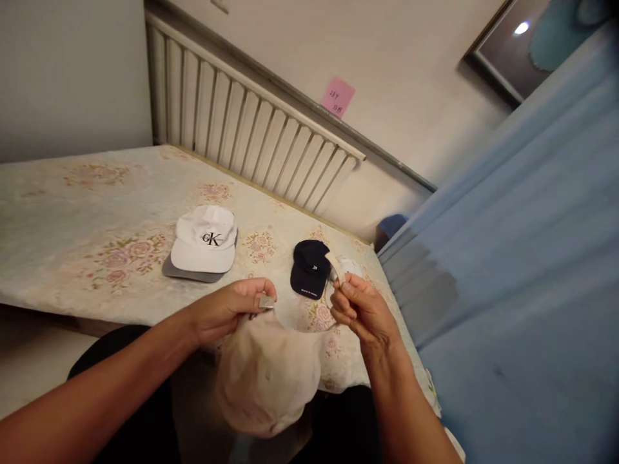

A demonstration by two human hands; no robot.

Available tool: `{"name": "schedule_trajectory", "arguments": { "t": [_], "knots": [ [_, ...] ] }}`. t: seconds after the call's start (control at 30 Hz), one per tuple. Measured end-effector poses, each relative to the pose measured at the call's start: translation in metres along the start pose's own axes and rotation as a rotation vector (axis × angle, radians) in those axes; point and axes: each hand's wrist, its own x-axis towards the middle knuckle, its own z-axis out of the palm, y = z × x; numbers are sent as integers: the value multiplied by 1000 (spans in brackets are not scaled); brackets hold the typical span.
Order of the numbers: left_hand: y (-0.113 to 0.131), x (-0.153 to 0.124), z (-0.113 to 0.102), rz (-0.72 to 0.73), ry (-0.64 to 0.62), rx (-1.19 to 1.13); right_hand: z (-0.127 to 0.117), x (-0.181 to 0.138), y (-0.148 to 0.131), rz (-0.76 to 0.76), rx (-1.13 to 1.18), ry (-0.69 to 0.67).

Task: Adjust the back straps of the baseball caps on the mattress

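Note:
A pale beige baseball cap (271,380) hangs between my two hands, over my lap at the near edge of the bed. My left hand (242,306) pinches one side of its back opening, at a small metal buckle (265,302). In my right hand (360,306) is the cap's strap (333,264), its free end sticking up past the fingers. Strap and buckle are apart. Beyond my hands a navy cap (309,264) lies on the bed, with a white cap (351,265) partly hidden behind my right hand.
A white cap with black letters (206,238) rests on a grey cap (193,274) at the left of the floral bedspread (261,248). A radiator (242,116) runs along the wall. A blue curtain (522,238) hangs close at the right.

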Motion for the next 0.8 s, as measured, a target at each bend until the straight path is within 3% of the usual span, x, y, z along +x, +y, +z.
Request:
{"name": "schedule_trajectory", "arguments": {
  "t": [0.13, 0.23, 0.33, 0.43, 0.6, 0.7, 0.8],
  "knots": [
    [46, 16, 12, 142, 22, 205, 6, 22, -36, -130, -37, -28],
    [78, 30, 16, 285, 96, 430, 7, 38, -58, -385, -44, 28],
    [90, 41, 13, 415, 129, 552, 5, 44, -61, -605, -33, 83],
    [73, 50, -2, 418, 147, 622, -5, 44, -36, -584, -34, 102],
    [8, 60, -32, 221, 184, 711, -31, 42, 42, -242, -105, 199],
    [-18, 60, -33, 152, 161, 679, -36, 40, 78, -113, -107, 214],
    [-27, 59, -23, 138, 126, 655, -29, 40, 99, -27, -119, 168]
  ]
}}
